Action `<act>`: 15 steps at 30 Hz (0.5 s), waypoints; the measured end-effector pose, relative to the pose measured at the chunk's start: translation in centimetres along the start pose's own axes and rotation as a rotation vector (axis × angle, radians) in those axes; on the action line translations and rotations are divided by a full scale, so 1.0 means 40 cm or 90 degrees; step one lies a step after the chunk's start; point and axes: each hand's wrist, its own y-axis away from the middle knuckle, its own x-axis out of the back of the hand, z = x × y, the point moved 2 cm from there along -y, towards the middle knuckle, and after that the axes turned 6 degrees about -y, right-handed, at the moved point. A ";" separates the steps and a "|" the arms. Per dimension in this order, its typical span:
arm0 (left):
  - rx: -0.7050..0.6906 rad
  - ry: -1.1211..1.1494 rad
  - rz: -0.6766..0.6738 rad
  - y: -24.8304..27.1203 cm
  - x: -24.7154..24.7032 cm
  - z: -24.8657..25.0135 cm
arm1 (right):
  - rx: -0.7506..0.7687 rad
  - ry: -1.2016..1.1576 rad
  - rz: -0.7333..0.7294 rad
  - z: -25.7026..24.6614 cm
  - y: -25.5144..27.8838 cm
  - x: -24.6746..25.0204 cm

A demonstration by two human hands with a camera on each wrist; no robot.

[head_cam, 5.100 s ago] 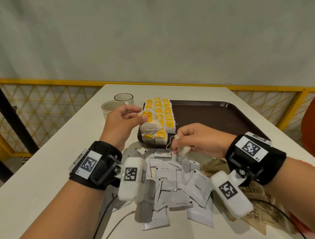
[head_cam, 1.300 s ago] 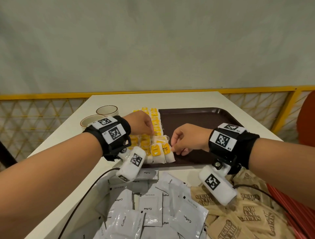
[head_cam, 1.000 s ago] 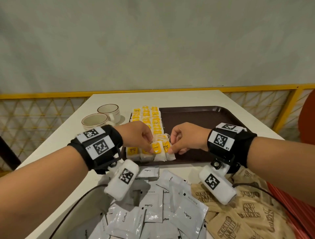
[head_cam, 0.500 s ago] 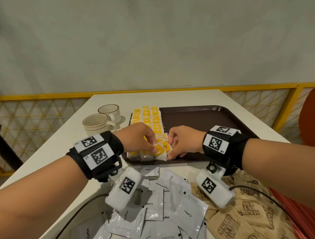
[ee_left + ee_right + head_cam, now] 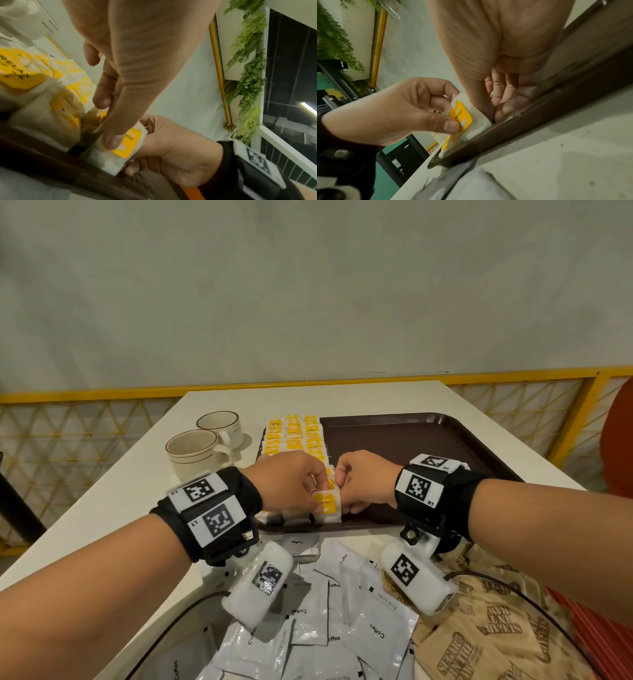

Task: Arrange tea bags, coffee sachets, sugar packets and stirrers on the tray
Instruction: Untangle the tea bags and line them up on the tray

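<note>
A dark brown tray (image 5: 428,446) lies on the white table, with rows of white tea bags with yellow tags (image 5: 294,436) along its left side. At the tray's near-left corner both hands meet on one tea bag (image 5: 329,503). My left hand (image 5: 317,491) pinches its yellow tag, thumb on top (image 5: 113,140). My right hand (image 5: 342,494) grips the same tea bag (image 5: 130,143) from the right with curled fingers. In the right wrist view the tea bag (image 5: 465,116) stands on the tray's front rim (image 5: 530,121).
Two cream cups (image 5: 202,453) stand left of the tray. White coffee sachets (image 5: 342,611) lie heaped in front of it, brown sugar packets (image 5: 496,628) to their right. A black cable (image 5: 513,587) crosses the packets. A yellow railing (image 5: 565,412) borders the table.
My left hand has drawn back from the far tea bag rows to the tray's near-left corner. Both hands have closed in on one tea bag there.
</note>
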 end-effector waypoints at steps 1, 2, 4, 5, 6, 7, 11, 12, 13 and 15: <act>0.008 -0.015 0.003 -0.002 -0.005 0.002 | -0.003 -0.006 0.000 -0.001 -0.001 0.000; 0.016 -0.025 0.007 -0.006 -0.008 0.003 | -0.006 -0.012 0.000 -0.001 -0.001 -0.001; 0.025 -0.029 0.010 -0.013 -0.013 0.006 | -0.012 -0.020 0.003 0.002 -0.001 -0.001; 0.027 -0.023 0.006 -0.016 -0.013 0.006 | -0.016 -0.021 0.007 0.004 -0.001 -0.001; 0.026 -0.012 -0.002 -0.019 -0.012 0.006 | -0.019 -0.021 0.012 0.005 -0.001 0.000; 0.021 0.002 -0.011 -0.023 -0.011 0.006 | -0.021 -0.021 0.015 0.006 -0.001 0.001; 0.003 0.008 -0.008 -0.030 -0.013 0.006 | -0.025 -0.045 0.007 0.006 -0.001 0.003; 0.003 -0.008 0.004 -0.029 -0.015 0.006 | -0.026 -0.057 0.002 0.006 0.000 0.002; 0.004 -0.021 0.020 -0.028 -0.017 0.004 | -0.029 -0.071 -0.006 0.008 0.002 0.003; 0.015 -0.011 0.051 -0.024 -0.007 -0.006 | -0.038 -0.101 -0.029 0.011 0.010 0.011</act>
